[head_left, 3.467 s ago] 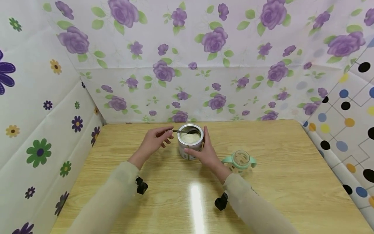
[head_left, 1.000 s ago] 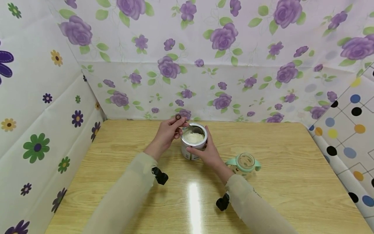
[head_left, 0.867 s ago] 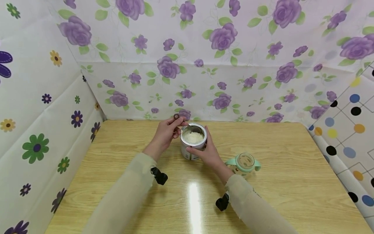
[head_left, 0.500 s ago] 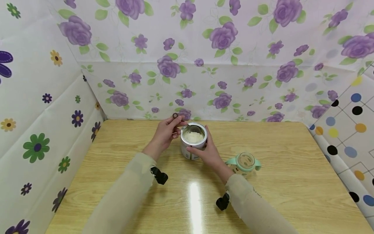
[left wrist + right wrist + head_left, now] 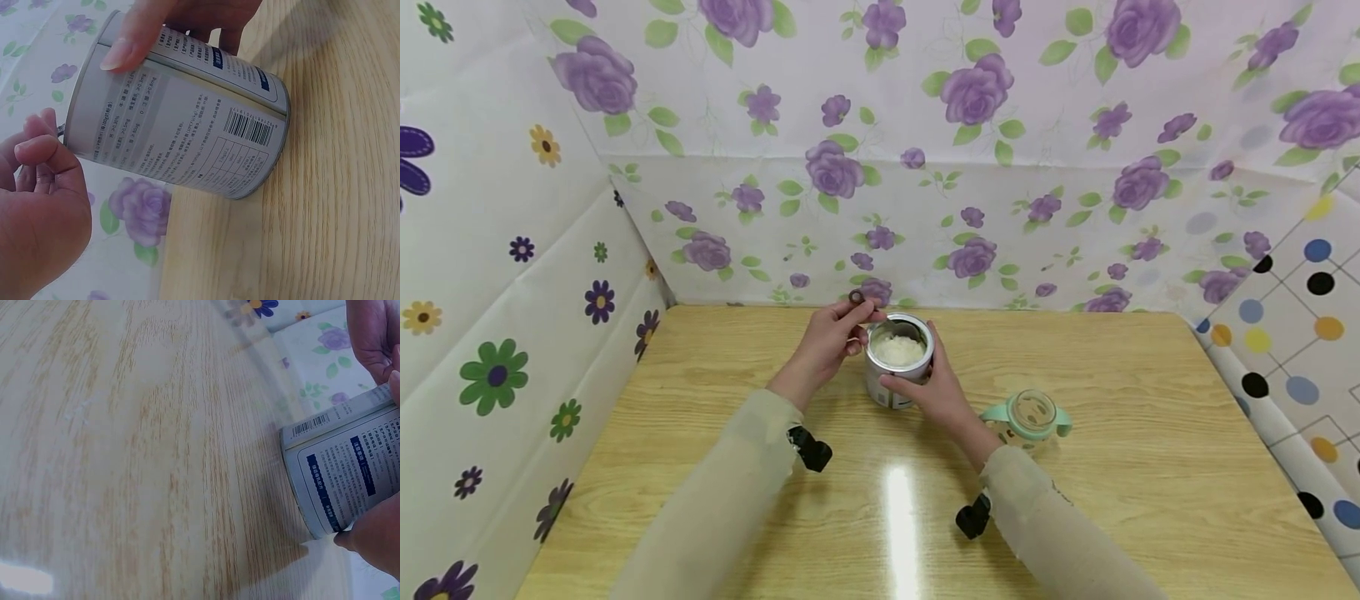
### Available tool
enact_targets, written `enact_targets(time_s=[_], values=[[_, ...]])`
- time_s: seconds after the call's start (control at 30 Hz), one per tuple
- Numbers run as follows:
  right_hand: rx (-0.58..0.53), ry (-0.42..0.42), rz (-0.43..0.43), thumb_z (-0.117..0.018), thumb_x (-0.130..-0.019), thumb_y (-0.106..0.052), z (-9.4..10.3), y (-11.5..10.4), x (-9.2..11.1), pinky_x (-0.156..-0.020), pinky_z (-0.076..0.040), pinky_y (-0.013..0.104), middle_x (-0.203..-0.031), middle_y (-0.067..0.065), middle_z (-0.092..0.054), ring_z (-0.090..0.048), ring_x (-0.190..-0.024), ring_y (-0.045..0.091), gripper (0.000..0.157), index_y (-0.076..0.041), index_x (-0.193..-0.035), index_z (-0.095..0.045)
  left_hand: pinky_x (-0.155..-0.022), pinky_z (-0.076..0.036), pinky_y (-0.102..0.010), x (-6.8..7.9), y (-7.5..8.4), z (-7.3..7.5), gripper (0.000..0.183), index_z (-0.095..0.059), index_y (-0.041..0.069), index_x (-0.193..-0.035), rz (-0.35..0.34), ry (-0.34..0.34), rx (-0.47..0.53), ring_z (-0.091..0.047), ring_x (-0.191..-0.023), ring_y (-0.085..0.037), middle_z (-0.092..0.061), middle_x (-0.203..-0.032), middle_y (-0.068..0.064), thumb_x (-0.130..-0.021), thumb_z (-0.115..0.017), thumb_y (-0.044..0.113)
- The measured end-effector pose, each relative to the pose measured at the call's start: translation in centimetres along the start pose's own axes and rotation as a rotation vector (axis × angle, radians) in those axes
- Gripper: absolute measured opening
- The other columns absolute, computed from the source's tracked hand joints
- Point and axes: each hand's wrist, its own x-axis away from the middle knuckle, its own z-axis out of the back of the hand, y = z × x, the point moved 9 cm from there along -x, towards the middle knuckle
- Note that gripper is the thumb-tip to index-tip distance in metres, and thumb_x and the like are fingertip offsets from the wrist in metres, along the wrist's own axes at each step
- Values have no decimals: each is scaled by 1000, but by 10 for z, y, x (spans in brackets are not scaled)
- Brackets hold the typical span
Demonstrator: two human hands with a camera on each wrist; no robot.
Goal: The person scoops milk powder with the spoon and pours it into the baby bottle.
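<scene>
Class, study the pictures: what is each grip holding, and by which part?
Left grip: the spoon, by its handle. Right grip: the can, around its side, below the rim.

Can (image 5: 181, 134): small Chinese print, mostly unreadable
Nutrient lines (image 5: 125, 119): "100g", "mg" amounts, "≥" signs; decimals blurry
Barcode (image 5: 248, 128): on can side, digits too small
Dark blue boxes (image 5: 362, 465): on can, pale Chinese characters, blurred

Long cream sleeves (image 5: 715, 492) end near blocky black wrist cameras (image 5: 812, 451), and the right sleeve (image 5: 1045, 529) bears a small dark mark (image 5: 1062, 492).
</scene>
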Motion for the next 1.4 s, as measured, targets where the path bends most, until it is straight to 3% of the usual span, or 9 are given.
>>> enact_targets(time_s=[0.27,0.53,0.8,1.23,1.4], values=[[9,0,-4,-86,-94,-24,1,3,-2,-125,-30,59,-176,9,-16,-24,-159,36,118,-24,-173,3,-51,-39,-17,1,7,1,44,-64,-6,-140,-38,-33,-90,-55,-62,-8,-78,-97,3,-111,-63,27],[-7,2,9,-86,-94,-22,1,3,-3,-125,-30,60,-174,7,-22,-26,-159,35,115,-26,-173,-2,-51,-36,-20,1,17,3,38,-70,-2,-135,-73,-64,-224,-53,-60,-9,-78,-107,-13,-111,-63,27],[-10,5,48,-87,-92,-18,1,-1,-3,-119,-37,61,-168,6,-32,-35,-153,33,107,-28,-171,-15,-48,-33,-20,6,19,6,35,-73,-2,-127,-40,-47,-269,-51,-55,-9,-80,-99,-7,-110,-64,27],[-4,5,46,-89,-90,-17,1,-1,-3,-116,-43,56,-164,6,-37,-42,-148,32,106,-28,-170,-19,-49,-35,-17,13,12,6,38,-70,-7,-132,88,65,-168,-52,-56,-7,-78,-87,0,-110,-64,24],[5,11,41,-88,-91,-18,1,2,-4,-116,-43,58,-164,7,-37,-42,-148,33,105,-29,-170,-19,-49,-36,-16,15,6,7,34,-73,-4,-129,146,107,-113,-53,-57,-5,-79,-86,2,-110,-64,23]])
